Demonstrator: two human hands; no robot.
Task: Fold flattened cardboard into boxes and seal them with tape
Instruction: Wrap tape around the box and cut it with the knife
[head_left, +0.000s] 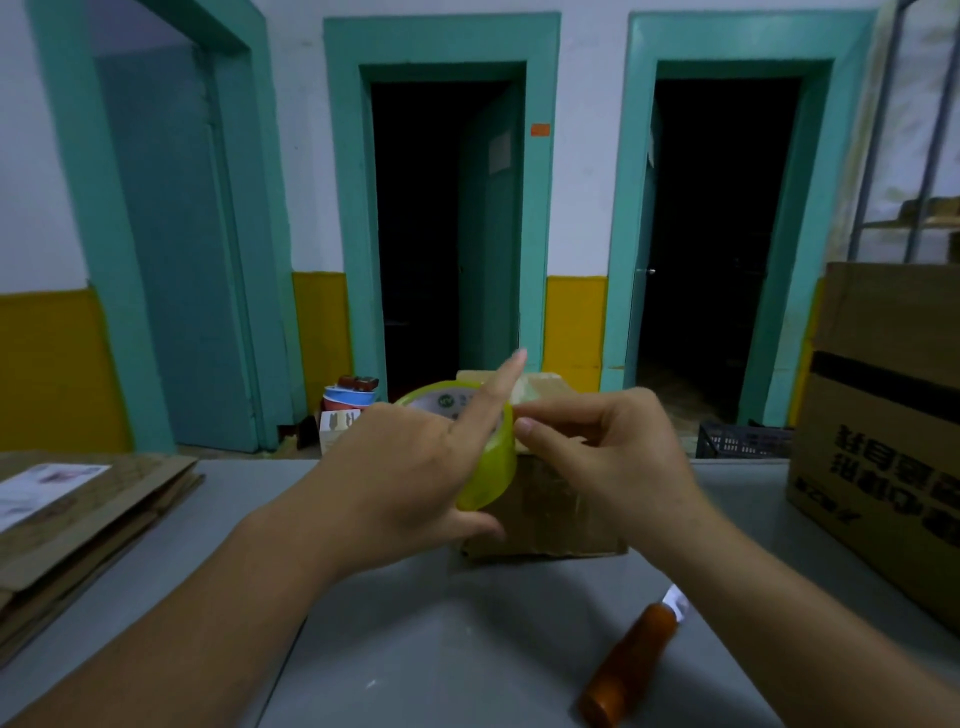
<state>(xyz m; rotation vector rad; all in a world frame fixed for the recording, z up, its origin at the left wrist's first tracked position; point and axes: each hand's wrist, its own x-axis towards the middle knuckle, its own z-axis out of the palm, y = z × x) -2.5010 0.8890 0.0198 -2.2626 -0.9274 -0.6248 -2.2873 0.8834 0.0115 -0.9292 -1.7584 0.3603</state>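
A small folded cardboard box (550, 514) stands on the grey table (415, 649), just beyond my hands. My left hand (415, 473) grips a yellow-green roll of tape (491, 467) above the box, thumb under the roll and index finger stretched up across its face. My right hand (597, 457) is at the roll's right edge, thumb and fingertips pinching at the tape's end. Whether a strip is pulled free is hidden by the fingers.
A stack of flattened cardboard (78, 525) lies at the table's left edge. A large printed carton (883, 431) stands at the right. An orange-handled knife (634, 660) lies near the front right. Beyond the table are doorways, a dark crate (743, 441) and cups on the floor.
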